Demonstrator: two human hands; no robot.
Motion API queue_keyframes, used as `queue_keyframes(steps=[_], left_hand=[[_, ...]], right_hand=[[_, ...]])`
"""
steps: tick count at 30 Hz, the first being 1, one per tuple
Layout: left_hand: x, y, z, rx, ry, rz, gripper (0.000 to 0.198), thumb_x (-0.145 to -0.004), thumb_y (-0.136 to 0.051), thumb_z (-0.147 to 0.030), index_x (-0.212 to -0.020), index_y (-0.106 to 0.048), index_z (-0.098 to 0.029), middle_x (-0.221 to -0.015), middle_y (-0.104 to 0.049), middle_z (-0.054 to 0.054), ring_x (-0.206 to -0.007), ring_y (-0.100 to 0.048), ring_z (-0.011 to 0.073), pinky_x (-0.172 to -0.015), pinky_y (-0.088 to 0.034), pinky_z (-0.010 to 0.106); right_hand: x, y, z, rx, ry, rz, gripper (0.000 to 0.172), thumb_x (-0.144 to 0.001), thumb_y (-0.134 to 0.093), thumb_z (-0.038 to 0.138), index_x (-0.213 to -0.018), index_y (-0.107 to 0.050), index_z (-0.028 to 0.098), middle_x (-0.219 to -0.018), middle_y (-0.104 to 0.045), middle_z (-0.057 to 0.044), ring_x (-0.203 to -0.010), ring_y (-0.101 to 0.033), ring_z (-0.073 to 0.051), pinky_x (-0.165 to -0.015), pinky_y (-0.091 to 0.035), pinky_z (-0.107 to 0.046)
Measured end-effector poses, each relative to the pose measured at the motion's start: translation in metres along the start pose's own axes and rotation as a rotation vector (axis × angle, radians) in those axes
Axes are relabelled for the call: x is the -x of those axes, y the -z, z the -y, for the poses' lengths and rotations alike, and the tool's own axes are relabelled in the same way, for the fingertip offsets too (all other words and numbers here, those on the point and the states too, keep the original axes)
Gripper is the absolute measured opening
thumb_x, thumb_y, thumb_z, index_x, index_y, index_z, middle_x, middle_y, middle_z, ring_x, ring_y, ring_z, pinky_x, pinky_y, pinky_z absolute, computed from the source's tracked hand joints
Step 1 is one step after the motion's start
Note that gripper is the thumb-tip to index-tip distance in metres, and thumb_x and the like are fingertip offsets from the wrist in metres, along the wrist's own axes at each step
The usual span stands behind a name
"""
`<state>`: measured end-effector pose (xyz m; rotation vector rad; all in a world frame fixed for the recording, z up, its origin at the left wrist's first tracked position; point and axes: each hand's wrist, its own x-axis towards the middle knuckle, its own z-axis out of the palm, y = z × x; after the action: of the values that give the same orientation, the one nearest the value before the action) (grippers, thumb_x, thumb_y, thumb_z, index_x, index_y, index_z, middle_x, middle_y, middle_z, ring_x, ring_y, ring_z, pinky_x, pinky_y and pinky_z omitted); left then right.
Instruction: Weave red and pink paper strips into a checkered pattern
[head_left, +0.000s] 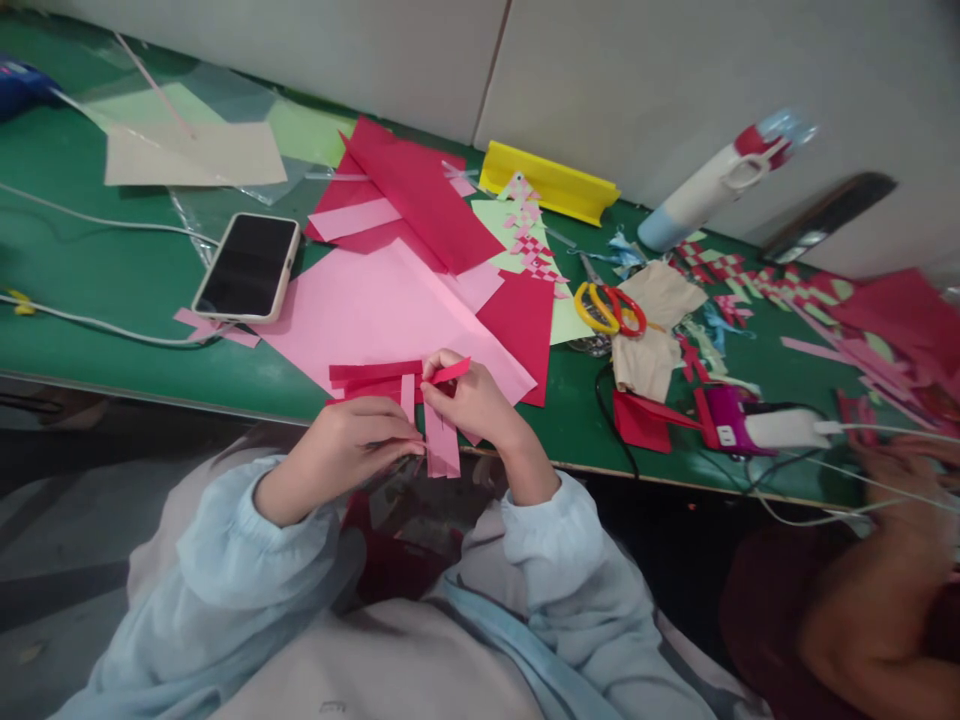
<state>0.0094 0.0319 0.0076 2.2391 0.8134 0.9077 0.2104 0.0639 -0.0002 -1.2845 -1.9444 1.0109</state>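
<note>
Pink strips (442,452) sit btwn my two hands, reaching over the near edge of the green table (112,362), long axis approx. near-far. Red strips (375,372) lie just far of my left hand (356,440), long axis left-right, so abt. square to the pink. My right hand (476,402), at the far end of the pink, has thumb & fingertips pinched on a loose red strip (455,370), free end pointing right & a bit far. Left thumb & fingers are nearly together, tips at the pink's left edge; can't tell if they're gripping. Pink sheet (375,310) lies just beyond, phone (247,268) far left.
</note>
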Motion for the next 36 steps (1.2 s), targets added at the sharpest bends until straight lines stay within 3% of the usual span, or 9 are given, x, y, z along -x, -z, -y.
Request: queue_keyframes(steps=[5, 10, 13, 17, 24, 27, 30, 34, 36], left_hand=[[-0.001, 0.005, -0.005, 0.016, 0.174, -0.075, 0.017, -0.087, -0.065, -0.034, -0.08, -0.073, -0.02, -0.076, -0.074, 0.003, -0.068, -0.068, 0.0142, -0.062, -0.053, 0.024], [-0.007, 0.006, -0.004, -0.005, 0.577, -0.411, 0.024, -0.083, -0.066, -0.039, -0.069, -0.068, -0.019, -0.058, -0.067, 0.0, -0.054, -0.062, 0.013, -0.052, -0.047, 0.023], [-0.015, 0.007, 0.005, 0.055, 0.701, -0.552, 0.022, -0.082, -0.065, -0.038, -0.071, -0.066, -0.019, -0.055, -0.063, -0.001, -0.051, -0.061, 0.0127, -0.05, -0.047, 0.023], [-0.028, 0.01, 0.017, 0.045, 0.727, -0.636, 0.024, -0.083, -0.063, -0.038, -0.07, -0.066, -0.018, -0.058, -0.063, -0.001, -0.049, -0.058, 0.0108, -0.048, -0.045, 0.022], [-0.04, 0.007, 0.021, 0.103, 0.66, -0.736, 0.023, -0.084, -0.062, -0.04, -0.073, -0.061, -0.019, -0.063, -0.065, 0.0, -0.049, -0.059, 0.0114, -0.051, -0.049, 0.024], [-0.036, 0.007, 0.014, -0.06, 0.549, -0.749, 0.022, -0.085, -0.061, -0.039, -0.075, -0.062, -0.02, -0.063, -0.063, -0.001, -0.054, -0.059, 0.0122, -0.055, -0.048, 0.025], [-0.029, 0.014, 0.002, -0.272, 0.341, -0.604, 0.018, -0.083, -0.065, -0.035, -0.073, -0.064, -0.019, -0.064, -0.062, -0.001, -0.056, -0.055, 0.0114, -0.057, -0.044, 0.025], [-0.016, 0.03, -0.012, 0.021, 0.237, 0.033, 0.02, -0.082, -0.068, -0.039, -0.087, -0.073, -0.02, -0.06, -0.062, -0.003, -0.048, -0.048, 0.008, -0.046, -0.038, 0.02], [-0.011, 0.036, -0.012, 0.096, 0.257, 0.154, 0.026, -0.082, -0.068, -0.041, -0.095, -0.073, -0.02, -0.061, -0.063, -0.003, -0.049, -0.05, 0.0085, -0.046, -0.038, 0.02]], right_hand=[[0.0, -0.001, 0.0, -0.01, 0.004, -0.007, 0.001, -0.081, -0.052, 0.021, -0.082, -0.051, 0.022, -0.074, -0.056, 0.003, -0.067, -0.053, -0.013, -0.066, -0.041, -0.026], [0.001, -0.001, 0.001, -0.044, 0.001, 0.003, 0.005, -0.078, -0.054, 0.021, -0.083, -0.051, 0.022, -0.074, -0.055, 0.004, -0.065, -0.052, -0.012, -0.064, -0.042, -0.025], [0.002, 0.0, 0.001, -0.084, 0.016, 0.026, 0.014, -0.076, -0.057, 0.019, -0.089, -0.051, 0.022, -0.074, -0.054, 0.004, -0.066, -0.052, -0.012, -0.065, -0.043, -0.025], [0.004, 0.001, -0.002, -0.135, 0.04, 0.042, 0.033, -0.073, -0.061, 0.017, -0.104, -0.05, 0.022, -0.082, -0.056, 0.003, -0.067, -0.048, -0.011, -0.065, -0.044, -0.025], [0.001, -0.003, -0.008, -0.042, 0.158, 0.042, 0.018, -0.076, -0.054, 0.011, -0.088, -0.066, 0.016, -0.083, -0.055, -0.001, -0.074, -0.054, -0.012, -0.071, -0.044, -0.026], [0.0, -0.005, -0.007, 0.013, 0.154, 0.048, 0.019, -0.076, -0.051, 0.009, -0.087, -0.065, 0.017, -0.083, -0.056, -0.001, -0.075, -0.054, -0.013, -0.072, -0.043, -0.026], [0.0, -0.004, -0.005, 0.021, 0.078, 0.034, 0.015, -0.074, -0.048, 0.008, -0.081, -0.055, 0.019, -0.079, -0.053, 0.001, -0.069, -0.05, -0.012, -0.066, -0.04, -0.025], [0.002, -0.004, -0.003, -0.032, 0.001, -0.012, 0.017, -0.074, -0.046, 0.009, -0.083, -0.041, 0.022, -0.076, -0.049, 0.005, -0.063, -0.047, -0.011, -0.062, -0.037, -0.024], [0.002, -0.003, -0.003, -0.044, 0.015, -0.022, 0.017, -0.073, -0.046, 0.009, -0.083, -0.04, 0.022, -0.076, -0.048, 0.005, -0.064, -0.047, -0.011, -0.062, -0.037, -0.024]])
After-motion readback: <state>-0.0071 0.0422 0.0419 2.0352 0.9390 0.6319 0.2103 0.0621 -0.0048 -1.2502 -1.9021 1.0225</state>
